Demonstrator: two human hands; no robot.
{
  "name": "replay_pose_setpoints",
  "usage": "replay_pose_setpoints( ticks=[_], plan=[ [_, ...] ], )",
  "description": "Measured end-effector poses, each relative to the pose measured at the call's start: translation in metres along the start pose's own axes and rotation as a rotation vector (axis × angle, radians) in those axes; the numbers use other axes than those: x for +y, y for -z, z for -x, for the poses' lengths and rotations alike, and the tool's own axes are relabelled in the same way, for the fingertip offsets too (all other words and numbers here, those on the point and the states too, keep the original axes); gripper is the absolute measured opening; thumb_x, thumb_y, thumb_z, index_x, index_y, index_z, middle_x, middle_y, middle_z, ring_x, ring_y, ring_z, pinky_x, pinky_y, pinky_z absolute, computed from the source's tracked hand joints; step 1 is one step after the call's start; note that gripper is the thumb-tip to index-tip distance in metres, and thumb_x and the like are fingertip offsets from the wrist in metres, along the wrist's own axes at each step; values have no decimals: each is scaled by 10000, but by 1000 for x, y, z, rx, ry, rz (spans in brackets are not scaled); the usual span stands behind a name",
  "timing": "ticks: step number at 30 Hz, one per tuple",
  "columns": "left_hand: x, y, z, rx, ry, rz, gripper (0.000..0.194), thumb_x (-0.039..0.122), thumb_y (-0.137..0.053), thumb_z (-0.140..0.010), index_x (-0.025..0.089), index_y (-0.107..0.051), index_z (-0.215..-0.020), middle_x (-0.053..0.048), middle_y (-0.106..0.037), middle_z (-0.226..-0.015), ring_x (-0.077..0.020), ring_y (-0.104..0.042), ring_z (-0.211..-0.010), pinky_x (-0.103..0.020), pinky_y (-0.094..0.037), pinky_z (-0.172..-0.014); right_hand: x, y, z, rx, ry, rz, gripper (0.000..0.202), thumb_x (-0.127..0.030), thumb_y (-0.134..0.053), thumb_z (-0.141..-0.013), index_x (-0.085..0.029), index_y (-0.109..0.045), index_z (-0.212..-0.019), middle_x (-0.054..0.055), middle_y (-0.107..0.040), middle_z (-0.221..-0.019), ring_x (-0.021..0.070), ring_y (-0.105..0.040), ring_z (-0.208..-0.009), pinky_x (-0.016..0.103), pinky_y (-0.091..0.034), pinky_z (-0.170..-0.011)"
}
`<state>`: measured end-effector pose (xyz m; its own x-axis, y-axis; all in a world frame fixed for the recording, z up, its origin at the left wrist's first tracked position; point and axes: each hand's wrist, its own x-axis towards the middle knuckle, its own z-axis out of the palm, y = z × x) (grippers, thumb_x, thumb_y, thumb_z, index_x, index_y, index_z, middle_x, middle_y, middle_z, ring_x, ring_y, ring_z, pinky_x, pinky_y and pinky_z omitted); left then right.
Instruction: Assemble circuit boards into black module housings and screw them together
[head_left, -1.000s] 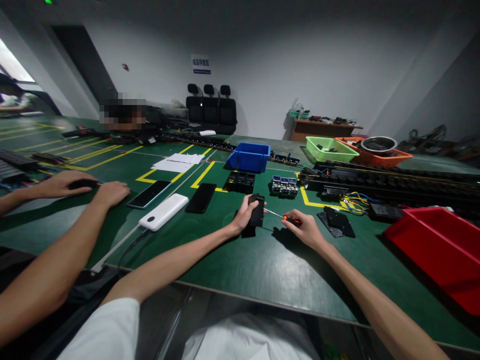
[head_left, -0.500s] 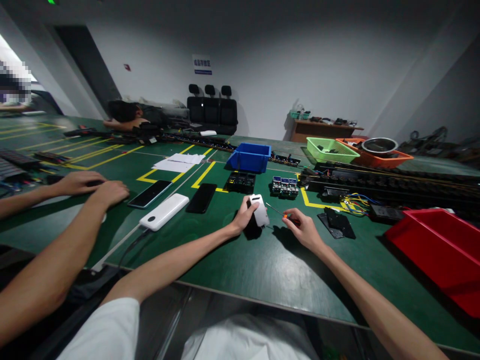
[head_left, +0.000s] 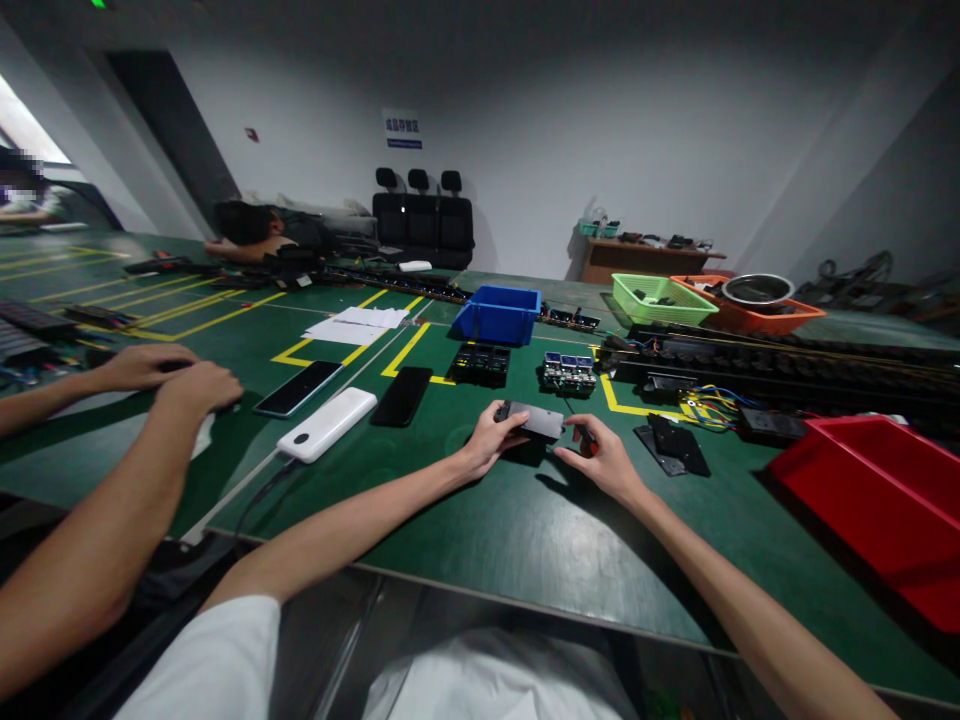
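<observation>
My left hand (head_left: pixel 486 443) is closed on a small box-shaped device (head_left: pixel 543 424) with a pale grey face and dark sides, held just above the green table. Close on its right, my right hand (head_left: pixel 611 465) grips a screwdriver (head_left: pixel 590 440) by its dark and orange handle. The thin shaft now points up and away, and fingertips of this hand are near the device's right end; whether they touch it I cannot tell. Beyond the hands stand a circuit module with blue-topped parts (head_left: pixel 568 374) and a black module (head_left: pixel 480 364).
Black flat plates (head_left: pixel 679 446) lie right of my right hand, near a red bin (head_left: pixel 870 500). A blue bin (head_left: pixel 499 314) stands behind the modules. Left are a black phone (head_left: pixel 403 396), a white power bank (head_left: pixel 328 424) and another phone (head_left: pixel 298 388). A co-worker's hands (head_left: pixel 195 385) rest farther left.
My left hand has turned the device from upright to lying sideways, its end toward my right hand. The screwdriver's shaft has swung from pointing left to pointing away.
</observation>
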<state>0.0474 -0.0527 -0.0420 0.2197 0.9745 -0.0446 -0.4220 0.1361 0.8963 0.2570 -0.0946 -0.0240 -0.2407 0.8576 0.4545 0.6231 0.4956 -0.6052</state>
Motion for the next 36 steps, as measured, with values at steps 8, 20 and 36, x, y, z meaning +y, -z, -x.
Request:
replay_pose_setpoints(
  ticks=[8, 20, 36],
  plan=[
    [2, -6, 7, -136, 25, 23, 390, 292, -764, -672, 172, -490, -922, -21, -594, -953, -151, -615, -923, -402, -522, -892, 12, -4, 0, 42, 1, 35, 406, -394, -655, -769, -186, -560, -1104, 37, -606, -884, 179, -559, -746, 297, -459, -684],
    [15, -5, 16, -521, 340, 45, 496, 406, -598, -805, 209, -506, -1251, -150, -624, -1163, -263, -675, -922, -390, -517, -804, 15, -2, -1, -4, 111, -8, 387, -353, -585, -838, -195, -561, -1190, 85, -638, -1035, 209, -601, -886, 354, -480, -821],
    [17, 9, -5, -199, -86, -240, 698, 293, -703, -687, 247, -424, -1324, -47, -586, -1080, -134, -572, -794, -222, -455, -651, 12, 2, 1, 15, 6, -120, 266, -369, -524, -883, -191, -535, -1081, 74, -693, -901, 188, -664, -786, 288, -504, -695]
  ],
)
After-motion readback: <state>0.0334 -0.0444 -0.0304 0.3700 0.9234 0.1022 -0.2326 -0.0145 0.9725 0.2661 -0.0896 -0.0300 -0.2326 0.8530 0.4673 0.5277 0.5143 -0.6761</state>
